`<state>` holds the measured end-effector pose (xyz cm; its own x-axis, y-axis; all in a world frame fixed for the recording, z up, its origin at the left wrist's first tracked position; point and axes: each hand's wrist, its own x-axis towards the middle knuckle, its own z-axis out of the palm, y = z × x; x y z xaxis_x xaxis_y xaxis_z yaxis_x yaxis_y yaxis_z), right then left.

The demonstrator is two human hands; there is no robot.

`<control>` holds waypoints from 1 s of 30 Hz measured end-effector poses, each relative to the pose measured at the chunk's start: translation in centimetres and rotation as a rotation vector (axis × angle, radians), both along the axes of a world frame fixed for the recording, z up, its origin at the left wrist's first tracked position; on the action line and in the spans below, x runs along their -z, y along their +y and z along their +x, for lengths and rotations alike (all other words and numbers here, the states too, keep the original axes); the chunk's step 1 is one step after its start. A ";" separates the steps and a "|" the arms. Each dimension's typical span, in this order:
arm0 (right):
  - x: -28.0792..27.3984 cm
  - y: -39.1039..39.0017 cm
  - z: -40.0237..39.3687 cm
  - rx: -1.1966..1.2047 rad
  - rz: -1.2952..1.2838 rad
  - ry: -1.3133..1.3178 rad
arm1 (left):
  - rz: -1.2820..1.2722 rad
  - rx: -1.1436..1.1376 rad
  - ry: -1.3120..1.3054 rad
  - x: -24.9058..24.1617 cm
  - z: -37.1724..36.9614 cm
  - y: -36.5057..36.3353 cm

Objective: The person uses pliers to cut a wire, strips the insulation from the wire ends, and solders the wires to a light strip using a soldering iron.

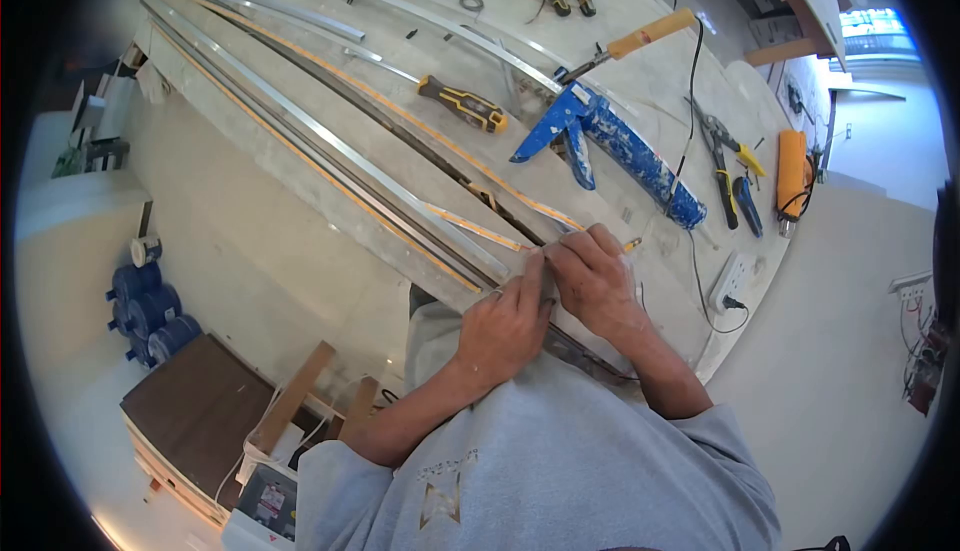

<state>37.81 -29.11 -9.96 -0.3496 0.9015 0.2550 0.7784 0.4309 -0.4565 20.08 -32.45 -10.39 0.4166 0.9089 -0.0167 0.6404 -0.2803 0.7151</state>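
Note:
Long metal strips point(330, 141) and a strip with an orange line point(400, 111) run from the upper left of the bench down to my hands. My left hand point(505, 326) is closed at the near end of the strips, its fingertips pressed together. Touching it on the right, my right hand point(598, 283) is also closed, fingers bent over the same spot. What lies between the fingertips is too small and hidden to name. A short orange-lined piece point(475, 226) ends just beside my left fingers.
On the bench point(650, 276) lie a blue caulking gun point(640, 156), a soldering iron point(650, 34), a yellow-black screwdriver point(462, 103), pliers point(718, 151), a power strip point(733, 281) and an orange tool point(791, 176). Blue bottles point(150, 306) stand on the floor at left.

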 end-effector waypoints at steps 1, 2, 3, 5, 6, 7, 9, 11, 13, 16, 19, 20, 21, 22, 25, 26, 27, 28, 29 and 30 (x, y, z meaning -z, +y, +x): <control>0.0 0.0 0.0 0.003 0.001 -0.002 | -0.020 0.015 0.018 -0.1 0.0 0.1; -0.1 0.1 0.0 0.001 0.003 -0.003 | -0.040 0.029 0.036 -0.2 0.0 0.2; -0.1 0.1 0.0 0.001 -0.002 -0.003 | -0.039 0.027 0.035 -0.2 0.0 0.2; -0.2 0.1 -0.1 0.000 -0.007 -0.003 | -0.085 0.045 0.079 -0.3 0.0 0.3; -0.3 0.1 -0.1 -0.003 -0.016 -0.007 | -0.085 0.044 0.079 -0.2 0.1 0.3; -0.4 0.1 -0.1 -0.005 -0.026 -0.010 | -0.088 0.043 0.084 -0.1 0.1 0.2; -0.4 0.1 -0.1 -0.006 -0.029 -0.015 | -0.091 0.043 0.089 0.0 0.2 0.3; -0.4 0.1 -0.1 -0.006 -0.032 -0.020 | -0.088 0.036 0.098 -0.1 0.3 0.3; -0.4 0.1 -0.1 -0.006 -0.039 -0.021 | -0.099 0.038 0.107 -0.2 0.3 0.3; -0.4 0.0 0.0 -0.011 -0.041 -0.017 | -0.118 0.046 0.121 -0.5 0.3 0.4; -0.4 0.0 0.1 -0.009 -0.047 -0.008 | -0.132 0.054 0.141 -0.5 0.3 0.4; -0.4 0.0 0.1 -0.009 -0.047 -0.007 | -0.140 0.057 0.155 -0.5 0.4 0.3; -0.4 -0.1 0.1 -0.009 -0.054 -0.004 | -0.140 0.057 0.155 -0.6 0.4 0.3; -0.4 -0.1 0.1 -0.009 -0.061 -0.002 | -0.138 0.056 0.165 -0.6 0.4 0.3; -0.7 -0.2 0.1 -0.005 -0.056 0.037 | -0.116 0.047 0.173 -0.3 0.6 0.3; -0.7 -0.3 0.1 -0.006 -0.054 0.037 | -0.097 0.040 0.170 -0.2 0.7 0.2; -0.7 -0.4 0.1 0.001 -0.066 0.034 | -0.096 0.040 0.170 -0.2 0.7 0.2; -0.7 -0.4 0.1 0.007 -0.077 0.032 | -0.101 0.043 0.177 -0.3 0.7 0.2; -0.6 -0.4 0.1 0.008 -0.076 0.032 | -0.104 0.046 0.185 -0.3 0.7 0.1; -0.4 -0.4 0.2 0.000 -0.066 0.010 | -0.103 0.047 0.185 -0.3 0.7 0.1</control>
<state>37.98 -29.49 -9.56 -0.3476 0.9163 0.1990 0.7732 0.4001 -0.4919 20.77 -32.31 -10.11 0.4395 0.8782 -0.1887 0.7515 -0.2444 0.6129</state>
